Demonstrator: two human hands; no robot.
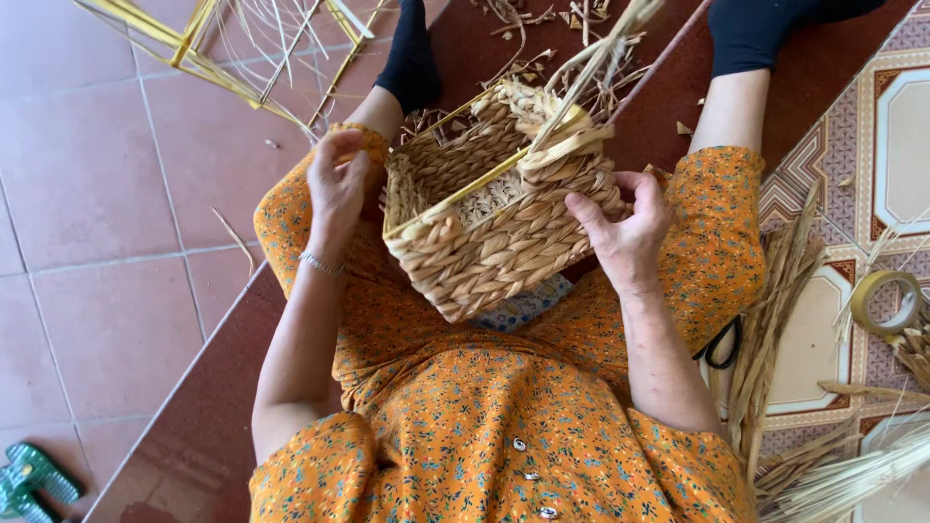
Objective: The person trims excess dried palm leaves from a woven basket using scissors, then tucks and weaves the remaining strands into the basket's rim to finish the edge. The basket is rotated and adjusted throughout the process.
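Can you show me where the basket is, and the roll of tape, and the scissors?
Rectangular woven straw basket [484, 257]: head view, on its braided front wall.
Yellowish roll of tape [865, 302]: head view, on the left of its ring.
Black-handled scissors [733, 351]: head view, on the handle loop showing beside the orange sleeve.

woven basket [494, 228] sits on the person's lap, tilted, opening twd the knees. left hand [336, 184] at its left rim, right hand [625, 228] on its right side, fingers over the wall. loose straw strands [591, 58] stick up from the basket's far right corner. wire frame [232, 48] lies on the floor, far left, beyond the left knee. straw scraps [542, 29] on the floor btwn the lower legs. right of the lap: dried leaf bundle [775, 310], scissors [722, 344] partly under it, tape roll [886, 302] further right. straw bundle [852, 475] near right corner.
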